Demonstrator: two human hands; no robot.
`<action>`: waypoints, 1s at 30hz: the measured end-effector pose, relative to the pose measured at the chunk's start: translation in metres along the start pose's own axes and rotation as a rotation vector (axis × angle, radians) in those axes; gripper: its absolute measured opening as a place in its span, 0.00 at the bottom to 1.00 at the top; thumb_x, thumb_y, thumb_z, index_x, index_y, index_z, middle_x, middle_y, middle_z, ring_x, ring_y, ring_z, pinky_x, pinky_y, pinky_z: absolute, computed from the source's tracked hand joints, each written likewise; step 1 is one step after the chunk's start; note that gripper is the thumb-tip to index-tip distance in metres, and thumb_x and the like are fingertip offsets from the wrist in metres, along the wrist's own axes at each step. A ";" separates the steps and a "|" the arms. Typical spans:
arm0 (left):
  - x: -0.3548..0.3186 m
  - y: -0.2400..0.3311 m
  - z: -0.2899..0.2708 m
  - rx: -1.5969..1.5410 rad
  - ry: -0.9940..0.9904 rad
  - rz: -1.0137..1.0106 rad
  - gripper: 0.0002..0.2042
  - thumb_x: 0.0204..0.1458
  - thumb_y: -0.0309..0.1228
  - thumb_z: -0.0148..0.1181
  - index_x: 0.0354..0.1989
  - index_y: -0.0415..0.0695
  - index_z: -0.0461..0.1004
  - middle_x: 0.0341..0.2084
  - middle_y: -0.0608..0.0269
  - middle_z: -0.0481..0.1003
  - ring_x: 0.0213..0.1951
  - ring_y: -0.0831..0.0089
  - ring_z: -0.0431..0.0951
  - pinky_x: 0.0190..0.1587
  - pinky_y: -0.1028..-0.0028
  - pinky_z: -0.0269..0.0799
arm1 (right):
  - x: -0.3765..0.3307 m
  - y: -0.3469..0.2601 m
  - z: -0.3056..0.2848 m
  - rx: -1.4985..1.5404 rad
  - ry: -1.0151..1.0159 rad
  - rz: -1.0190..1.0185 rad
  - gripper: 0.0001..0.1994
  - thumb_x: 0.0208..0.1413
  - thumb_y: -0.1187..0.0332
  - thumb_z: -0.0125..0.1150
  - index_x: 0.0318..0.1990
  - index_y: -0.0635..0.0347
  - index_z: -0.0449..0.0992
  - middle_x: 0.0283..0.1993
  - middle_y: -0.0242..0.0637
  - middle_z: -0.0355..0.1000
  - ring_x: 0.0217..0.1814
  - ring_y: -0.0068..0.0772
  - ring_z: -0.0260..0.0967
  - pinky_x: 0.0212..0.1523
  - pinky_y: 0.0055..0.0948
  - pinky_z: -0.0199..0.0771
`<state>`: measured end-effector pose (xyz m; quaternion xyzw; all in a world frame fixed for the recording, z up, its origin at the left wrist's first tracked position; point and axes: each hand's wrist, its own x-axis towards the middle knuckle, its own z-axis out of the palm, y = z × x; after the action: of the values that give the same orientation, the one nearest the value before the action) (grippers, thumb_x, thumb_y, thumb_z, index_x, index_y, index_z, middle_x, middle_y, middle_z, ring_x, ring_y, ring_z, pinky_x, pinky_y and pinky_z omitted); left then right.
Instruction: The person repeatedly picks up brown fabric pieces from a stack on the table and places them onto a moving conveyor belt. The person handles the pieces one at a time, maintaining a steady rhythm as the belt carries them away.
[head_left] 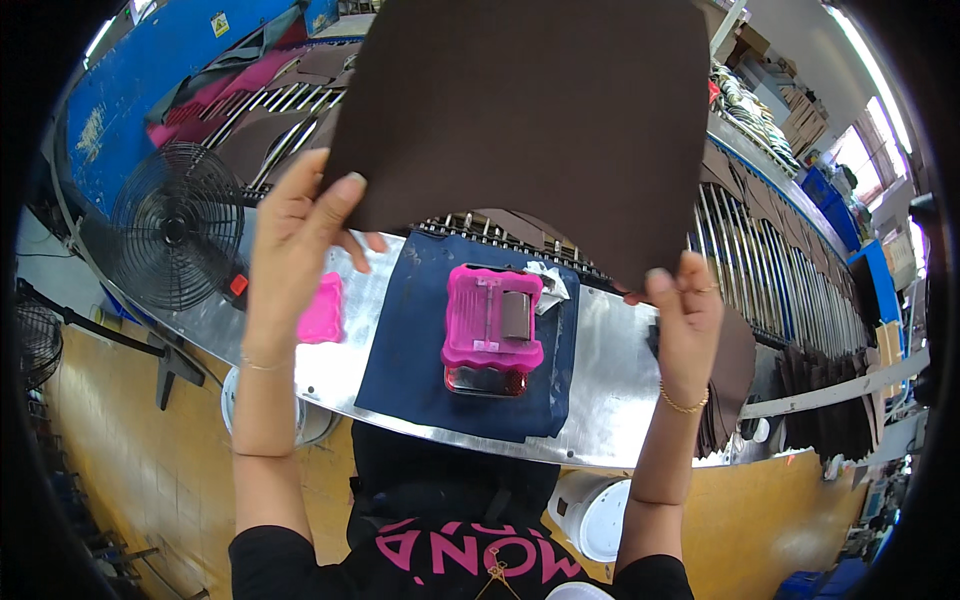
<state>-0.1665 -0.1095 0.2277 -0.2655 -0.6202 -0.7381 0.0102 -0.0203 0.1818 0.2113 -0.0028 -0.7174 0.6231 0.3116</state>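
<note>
A large dark brown panel (530, 120) of flat, flexible material hangs in front of me, with a curved lower edge. My left hand (305, 225) is closed on its lower left corner, thumb on the near face and some lower fingers loose. At the lower right corner, my right hand (688, 325) pinches the panel between thumb and fingers. Below, a bright pink wavy-rimmed plastic box (465, 325) holds a small grey-brown block (515, 316). It rests on a glossy dark red object (485, 381), over a navy cloth (405, 365). Crumpled white tissue (548, 285) touches the box's right side.
The metal table (615, 375) curves across in front of me. A pink piece (322, 310) lies beside the cloth. A black fan (178, 225) stands at left. Behind runs a slatted conveyor (735, 250) carrying brown panels. More brown pieces (820, 400) hang at right; white buckets (600, 515) stand below.
</note>
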 end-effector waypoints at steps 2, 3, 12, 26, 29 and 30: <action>0.001 0.007 -0.016 0.124 0.014 0.071 0.12 0.59 0.29 0.55 0.47 0.35 0.71 0.28 0.61 0.77 0.21 0.77 0.77 0.19 0.83 0.70 | -0.002 0.013 0.005 -0.068 -0.132 0.027 0.11 0.56 0.76 0.60 0.45 0.65 0.71 0.38 0.33 0.74 0.38 0.19 0.69 0.41 0.18 0.69; -0.001 0.010 -0.022 0.180 0.028 0.084 0.12 0.59 0.29 0.55 0.47 0.35 0.71 0.28 0.61 0.77 0.21 0.77 0.77 0.19 0.83 0.70 | -0.003 0.019 0.012 -0.068 -0.188 0.066 0.11 0.54 0.76 0.63 0.43 0.64 0.71 0.39 0.31 0.73 0.41 0.17 0.67 0.42 0.17 0.67; -0.007 0.024 -0.053 0.462 0.108 0.030 0.09 0.55 0.30 0.61 0.39 0.37 0.76 0.23 0.66 0.75 0.18 0.84 0.73 0.20 0.87 0.64 | -0.015 0.076 0.054 -0.334 -0.152 -0.092 0.11 0.44 0.72 0.70 0.36 0.61 0.78 0.30 0.38 0.76 0.28 0.33 0.69 0.37 0.26 0.69; -0.035 -0.037 -0.034 0.544 -0.130 -0.217 0.05 0.53 0.24 0.59 0.32 0.33 0.76 0.18 0.64 0.71 0.14 0.82 0.70 0.17 0.82 0.62 | -0.042 0.083 0.001 -0.669 -0.112 -0.325 0.09 0.41 0.79 0.68 0.33 0.61 0.78 0.31 0.38 0.76 0.33 0.40 0.71 0.41 0.33 0.67; -0.029 -0.043 -0.005 0.631 -0.267 -0.156 0.04 0.51 0.23 0.60 0.31 0.35 0.76 0.19 0.59 0.71 0.15 0.71 0.72 0.20 0.75 0.65 | -0.069 0.096 -0.029 -0.712 -0.051 -0.172 0.08 0.42 0.78 0.68 0.33 0.63 0.78 0.33 0.41 0.77 0.36 0.43 0.72 0.40 0.32 0.70; -0.026 -0.047 0.004 0.672 -0.323 -0.081 0.04 0.50 0.23 0.60 0.31 0.35 0.76 0.19 0.58 0.71 0.17 0.69 0.72 0.22 0.73 0.66 | -0.081 0.101 -0.038 -0.716 -0.016 -0.115 0.08 0.42 0.78 0.68 0.33 0.63 0.78 0.34 0.42 0.76 0.36 0.43 0.72 0.40 0.32 0.70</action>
<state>-0.1586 -0.1032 0.1749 -0.3355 -0.8314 -0.4419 -0.0303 0.0233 0.2067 0.0867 -0.0665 -0.8915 0.3136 0.3200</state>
